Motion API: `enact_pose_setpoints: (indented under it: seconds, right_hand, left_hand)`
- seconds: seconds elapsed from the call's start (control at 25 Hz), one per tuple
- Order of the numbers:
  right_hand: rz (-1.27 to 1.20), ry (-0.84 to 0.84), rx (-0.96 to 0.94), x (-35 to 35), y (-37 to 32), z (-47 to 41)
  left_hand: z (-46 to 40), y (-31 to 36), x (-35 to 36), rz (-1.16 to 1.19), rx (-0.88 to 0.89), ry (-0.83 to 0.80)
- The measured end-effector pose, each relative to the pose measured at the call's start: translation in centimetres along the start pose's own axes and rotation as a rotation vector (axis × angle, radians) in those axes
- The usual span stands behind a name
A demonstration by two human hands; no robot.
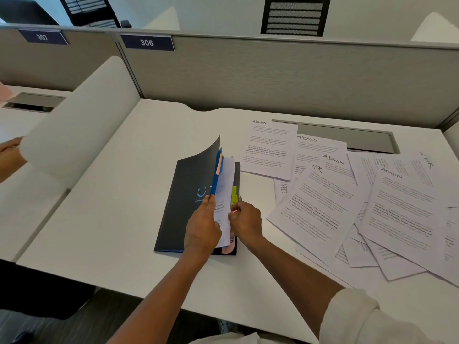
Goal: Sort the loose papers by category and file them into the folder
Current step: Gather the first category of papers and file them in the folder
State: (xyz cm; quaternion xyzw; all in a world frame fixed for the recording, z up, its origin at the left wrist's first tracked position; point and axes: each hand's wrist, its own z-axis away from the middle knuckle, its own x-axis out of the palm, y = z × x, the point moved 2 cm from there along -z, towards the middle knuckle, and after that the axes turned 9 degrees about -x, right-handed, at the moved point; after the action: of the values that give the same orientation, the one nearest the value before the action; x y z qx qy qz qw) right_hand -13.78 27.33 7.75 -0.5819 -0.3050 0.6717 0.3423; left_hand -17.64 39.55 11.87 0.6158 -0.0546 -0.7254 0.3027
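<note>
- I see the dark folder (183, 207) lying on the white desk (119, 194), near its middle, with the front cover lifted and curling up on its left side.
- My left hand (202, 225) grips the raised cover and blue divider (215, 175) at their lower edge, thumb and fingers curled round them, holding the folder partly open.
- My right hand (246, 220) sits just right of the left, fingers curled and pinching at the right edge of the filed sheets (227, 184), beside a yellow tab (234, 196); exactly what the fingertips hold I cannot tell.
- A pink tab marked HR (232, 240) pokes out at the folder's bottom edge, just below both hands.
- The loose papers (360, 202) lie fanned and overlapping on the desk to the right of the folder, apart from both hands; handwritten headings read ADMIN, SPORTS and HR.
- The nearest loose sheet, headed HR (315, 209), lies just right of my right hand, not touching it.
- Another person's hand (10, 147) shows at the left edge, beyond a white divider (82, 125).
</note>
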Motion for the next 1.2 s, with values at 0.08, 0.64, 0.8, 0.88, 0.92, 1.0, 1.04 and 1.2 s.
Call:
enact_pose_setpoints:
  seconds: [0.08,0.64,0.8,0.88,0.92,1.0,1.04,1.2]
  right_hand:
    - [-0.012,-0.015,0.007,0.5,-0.2,-0.2]
    - [-0.024,-0.115,-0.052,1.5,0.8,-1.4]
    - [0.006,-0.122,-0.076,1.7,0.9,-1.4]
    - [0.039,-0.152,-0.098,1.9,0.5,-1.5]
    - [0.05,-0.162,-0.098,1.9,0.4,-1.7]
    - [0.051,-0.159,-0.077,1.8,0.5,-1.9]
    - [0.048,-0.15,-0.067,1.6,0.7,-1.9]
    - [0.072,-0.157,-0.056,0.4,2.1,-1.7]
  left_hand:
    - [-0.1,0.0,-0.1,-0.004,-0.005,-0.016]
    - [-0.6,0.4,-0.1,-0.015,-0.003,-0.035]
    - [-0.7,0.7,0.3,-0.075,0.021,-0.015]
    - [-0.8,0.7,0.4,-0.127,0.035,-0.001]
    - [-0.8,0.7,0.4,-0.147,0.039,0.001]
    - [-0.9,0.6,0.6,-0.167,0.034,-0.008]
    - [-1.0,0.5,0.8,-0.172,0.027,-0.013]
    - [-1.8,-0.3,2.1,-0.181,0.028,-0.019]
